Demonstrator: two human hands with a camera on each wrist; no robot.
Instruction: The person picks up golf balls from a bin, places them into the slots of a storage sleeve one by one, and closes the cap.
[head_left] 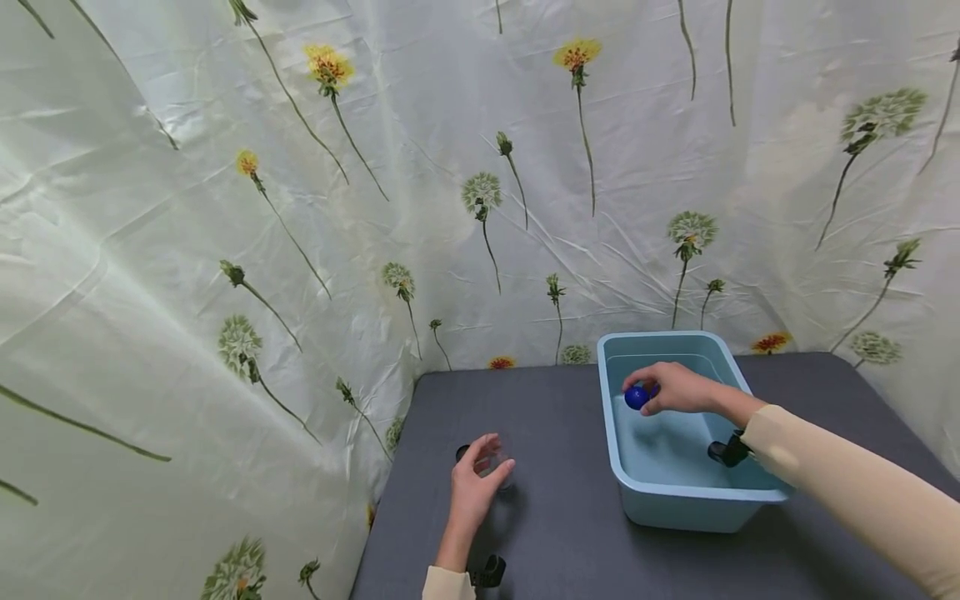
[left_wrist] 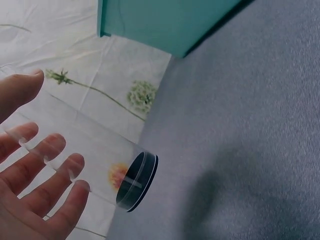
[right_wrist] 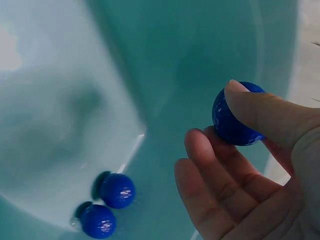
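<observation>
The right hand [head_left: 678,390] pinches a blue ball [head_left: 637,397] between thumb and fingertips, inside the rim of the blue tub [head_left: 697,493]; the outer fingers stand off the ball. Two more blue balls [right_wrist: 118,191] lie below, near a tub corner. The left hand [head_left: 474,487] curls round a clear container [left_wrist: 102,145], whose black end [left_wrist: 137,182] projects past the fingertips.

The blue bin [head_left: 701,493] opens upward; its walls [head_left: 690,512] block sideways passage
</observation>
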